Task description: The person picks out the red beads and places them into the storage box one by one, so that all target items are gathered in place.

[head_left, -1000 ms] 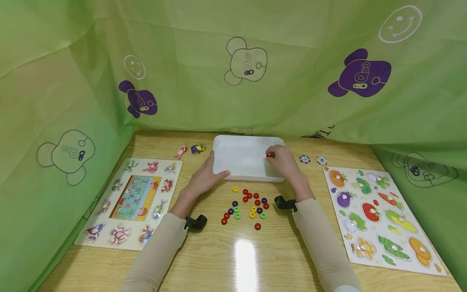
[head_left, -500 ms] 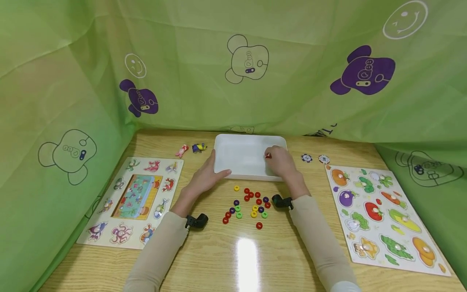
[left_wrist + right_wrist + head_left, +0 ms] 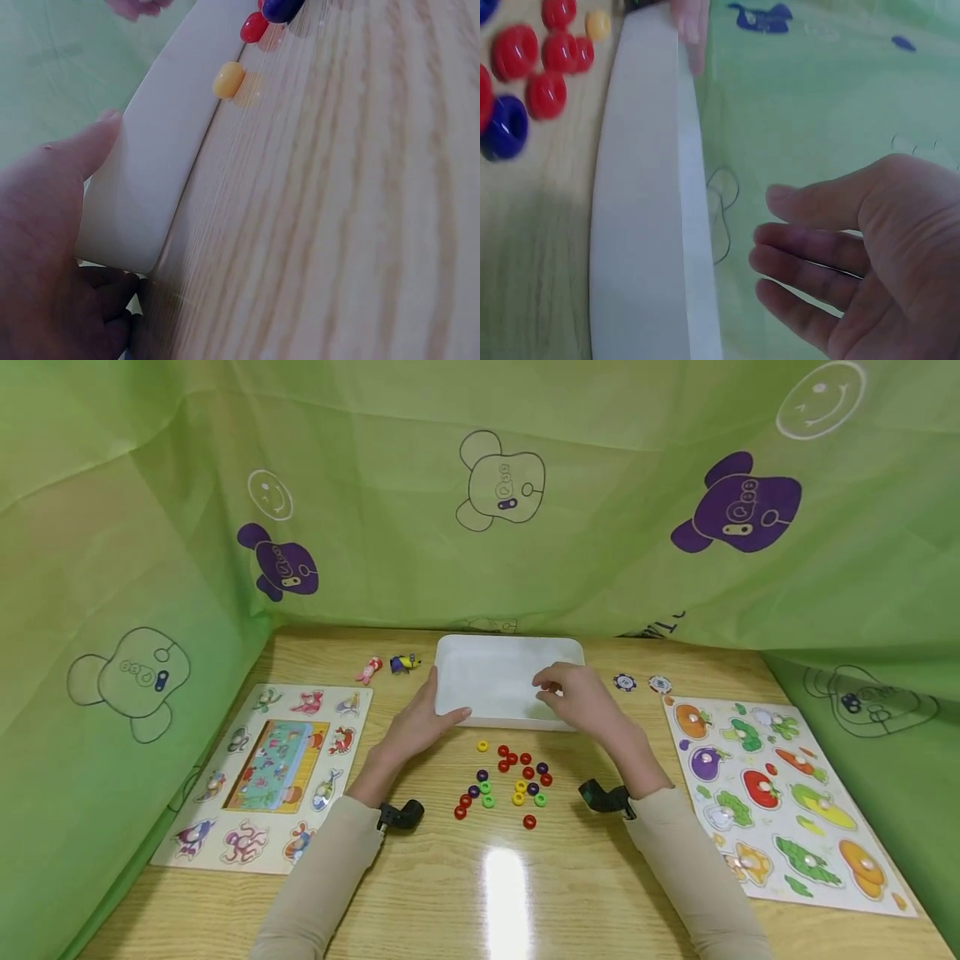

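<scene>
A white shallow tray [image 3: 487, 681] stands at the back middle of the table. My left hand [image 3: 420, 720] grips its near left corner; in the left wrist view the thumb [image 3: 94, 142] lies against the front wall and the other fingers bend round the side. Over the tray's right part is my right hand [image 3: 577, 697], fingers loosely bent. The right wrist view shows its thumb and fingertips apart, with nothing visible between them. In front of the tray lie several loose beads: red [image 3: 529, 822], yellow [image 3: 482, 747], green [image 3: 541, 799] and purple [image 3: 482, 775].
A sea-animal puzzle board [image 3: 345, 702] lies at left, a vegetable puzzle board [image 3: 787, 827] at right. Two small figures [image 3: 405, 663] stand left of the tray, and two poker chips [image 3: 625, 682] lie right of it. Green cloth [image 3: 375, 527] encloses the table's back and sides.
The right hand held something small and red over the tray; now its fingers have parted and nothing shows in them. Its wrist has shifted slightly right. The left hand stays on the tray.
</scene>
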Motion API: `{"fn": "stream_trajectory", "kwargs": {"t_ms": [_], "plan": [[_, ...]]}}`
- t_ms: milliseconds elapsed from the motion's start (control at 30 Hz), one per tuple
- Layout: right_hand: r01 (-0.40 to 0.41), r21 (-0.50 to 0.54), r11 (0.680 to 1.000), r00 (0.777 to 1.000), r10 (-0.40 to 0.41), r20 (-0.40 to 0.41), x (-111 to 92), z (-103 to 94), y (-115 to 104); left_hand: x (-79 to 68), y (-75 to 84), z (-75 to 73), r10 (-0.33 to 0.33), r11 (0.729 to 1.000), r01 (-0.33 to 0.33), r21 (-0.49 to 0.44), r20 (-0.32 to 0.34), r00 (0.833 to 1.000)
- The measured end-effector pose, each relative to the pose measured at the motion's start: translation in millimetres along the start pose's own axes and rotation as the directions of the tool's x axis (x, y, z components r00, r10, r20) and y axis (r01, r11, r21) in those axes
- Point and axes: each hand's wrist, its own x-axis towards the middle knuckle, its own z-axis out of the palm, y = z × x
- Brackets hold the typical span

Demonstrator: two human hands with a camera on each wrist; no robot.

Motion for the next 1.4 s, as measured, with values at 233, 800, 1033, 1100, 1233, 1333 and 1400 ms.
{"fn": "stream_trajectory", "kwargs": {"t_ms": [233,800,1033,1100,1233,1333,1400], "plan": [[0.038,-0.013,0.999,0.993,-0.036,0.115,-26.4,7.3,-21.2,-2.0,2.2,-1.9,-0.003,1.000,0.003,-0.004,-0.003,1.000],[0.134,-0.200,0.971,0.974,-0.092,0.208,-44.8,47.8,-31.4,-1.6,0.6,-0.3,-0.016,1.000,0.016,-0.012,-0.014,1.000],[0.050,-0.129,0.990,0.981,-0.025,0.191,-41.1,30.0,-36.3,-1.4,1.2,0.9,-0.003,1.000,0.002,-0.022,-0.011,1.000],[0.041,-0.130,0.991,0.988,-0.020,0.154,-38.0,22.8,-36.0,-1.5,1.4,1.2,0.000,1.000,-0.001,-0.023,-0.012,1.000],[0.028,-0.146,0.989,0.996,-0.016,0.086,-28.7,12.5,-30.2,-2.1,1.3,1.5,-0.008,1.000,0.007,-0.017,-0.016,1.000],[0.012,-0.145,0.989,0.999,-0.005,0.048,-18.5,9.5,-22.0,-2.5,1.4,1.7,-0.018,1.000,0.017,-0.012,-0.017,1.000],[-0.010,-0.139,0.990,1.000,0.013,0.023,-11.0,9.6,-14.0,-2.2,1.6,2.1,-0.019,1.000,0.018,-0.010,-0.017,1.000]]}}
